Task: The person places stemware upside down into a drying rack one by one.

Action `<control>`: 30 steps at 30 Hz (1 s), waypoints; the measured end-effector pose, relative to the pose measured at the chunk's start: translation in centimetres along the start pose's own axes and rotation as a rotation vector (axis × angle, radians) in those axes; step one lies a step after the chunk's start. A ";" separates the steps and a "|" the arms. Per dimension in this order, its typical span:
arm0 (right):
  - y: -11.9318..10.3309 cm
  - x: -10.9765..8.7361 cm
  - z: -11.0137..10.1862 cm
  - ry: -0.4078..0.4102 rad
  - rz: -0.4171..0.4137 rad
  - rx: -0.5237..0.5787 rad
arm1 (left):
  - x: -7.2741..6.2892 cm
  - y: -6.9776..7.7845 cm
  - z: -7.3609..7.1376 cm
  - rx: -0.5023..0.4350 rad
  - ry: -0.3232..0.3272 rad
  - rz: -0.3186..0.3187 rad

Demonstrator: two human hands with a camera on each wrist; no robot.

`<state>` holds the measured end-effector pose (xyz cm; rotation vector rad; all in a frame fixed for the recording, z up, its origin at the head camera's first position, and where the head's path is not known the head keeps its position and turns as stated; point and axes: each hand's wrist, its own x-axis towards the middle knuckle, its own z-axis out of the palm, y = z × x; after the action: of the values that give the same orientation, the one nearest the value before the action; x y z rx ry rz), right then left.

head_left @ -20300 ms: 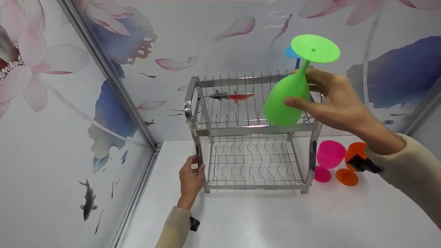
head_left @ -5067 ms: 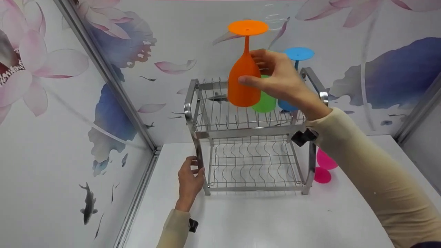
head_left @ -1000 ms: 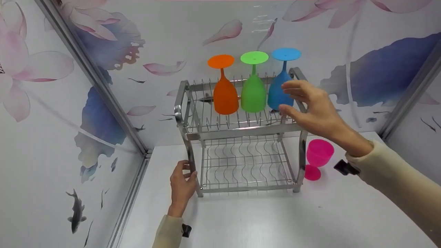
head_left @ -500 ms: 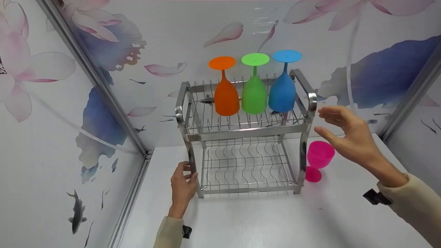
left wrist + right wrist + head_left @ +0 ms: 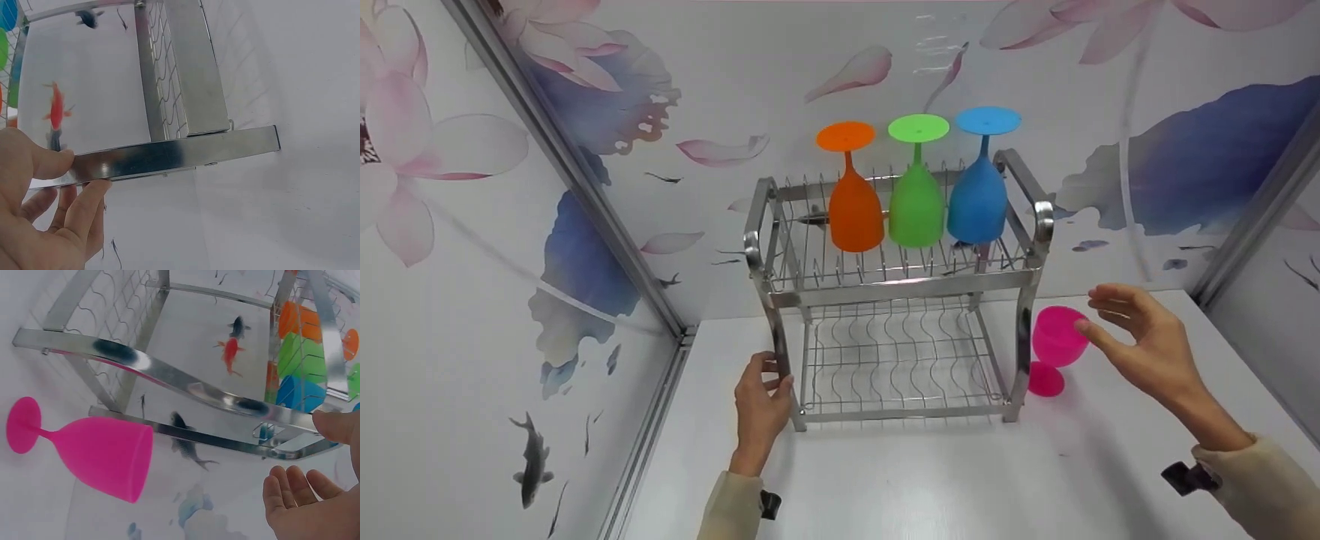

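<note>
A two-tier metal dish rack (image 5: pixel 900 287) stands on the white table. My left hand (image 5: pixel 762 405) grips its left front post, thumb on one side and fingers on the other in the left wrist view. On the top tier, an orange goblet (image 5: pixel 856 214), a green goblet (image 5: pixel 916 210) and a blue goblet (image 5: pixel 977 206) stand upside down in a row. Right of the rack, a pink goblet (image 5: pixel 1059 337) stands upright on its foot. My right hand (image 5: pixel 1155 345) is just right of the pink goblet's bowl, thumb and fingers spread, holding nothing; the right wrist view shows them apart from it.
The lower wire tier (image 5: pixel 900 360) has wavy bars. Patterned wall panels rise behind the rack and on the left, where a metal frame strip (image 5: pixel 585 187) runs down to the table. White tabletop (image 5: pixel 915 480) extends in front.
Since the oldest frames, the green and orange goblets have been set upside down on the rack. In the last second my right hand has moved from beside the blue goblet down to the pink one.
</note>
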<state>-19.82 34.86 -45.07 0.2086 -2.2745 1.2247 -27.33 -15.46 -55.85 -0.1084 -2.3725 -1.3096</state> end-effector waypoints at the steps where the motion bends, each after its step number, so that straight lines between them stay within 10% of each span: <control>1: 0.7 -0.3 0.1 0.006 0.011 -0.007 | 0.0 0.0 0.0 0.002 0.001 0.000; 30: 12.7 -6.2 6.5 0.043 0.455 0.038 | -0.2 -0.1 0.2 -0.002 -0.005 -0.018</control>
<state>-21.90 36.11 -60.43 -0.3382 -2.3349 1.4754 -27.19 -15.35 -56.10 -0.0911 -2.3813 -1.3215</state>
